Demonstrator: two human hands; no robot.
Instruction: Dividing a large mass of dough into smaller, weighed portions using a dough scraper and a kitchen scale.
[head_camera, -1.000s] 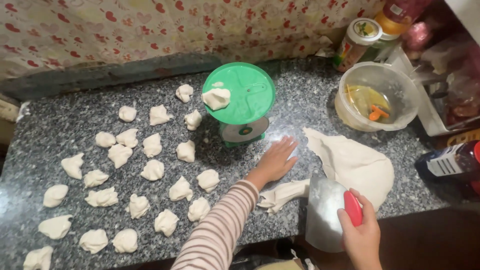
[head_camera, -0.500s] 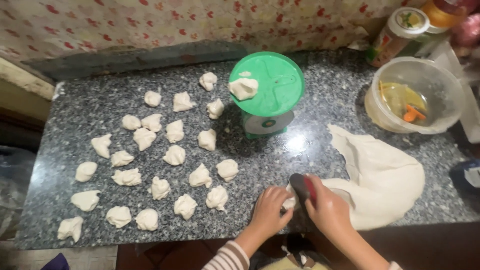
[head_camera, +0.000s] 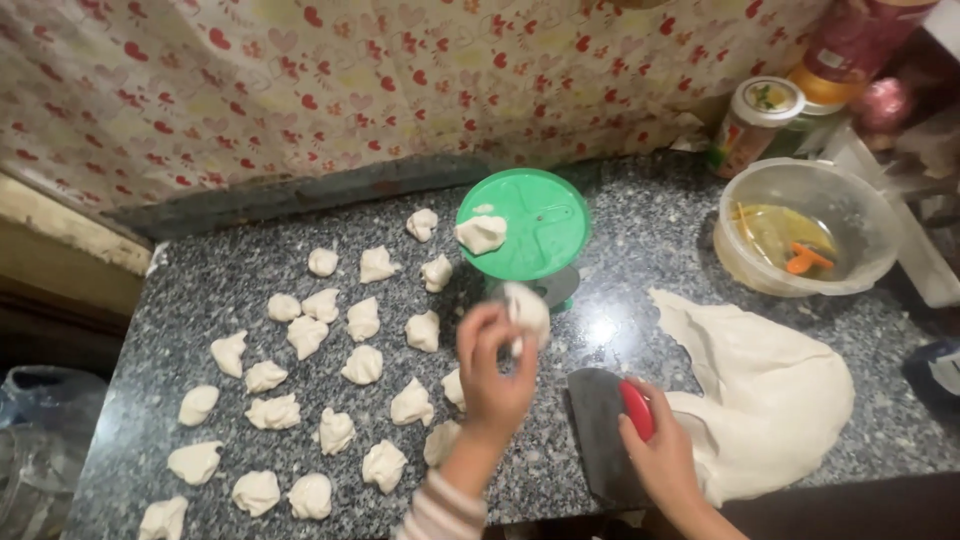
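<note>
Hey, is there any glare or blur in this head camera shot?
Head view: a bright glare spot on the granite counter beside the green scale; the left hand and its dough piece are slightly motion-blurred; the corners fall dark.

I see bare granite counter (head_camera: 650, 250) between the green scale (head_camera: 525, 225) and the clear bowl (head_camera: 805, 240), a passable lane. Left of the scale, scattered dough pieces (head_camera: 300, 335) crowd the surface with narrow gaps. The large dough sheet (head_camera: 765, 395) blocks the right front. My left hand (head_camera: 495, 375) hovers before the scale; my right hand (head_camera: 655, 455) and the scraper (head_camera: 600, 430) occupy the front edge.
</note>
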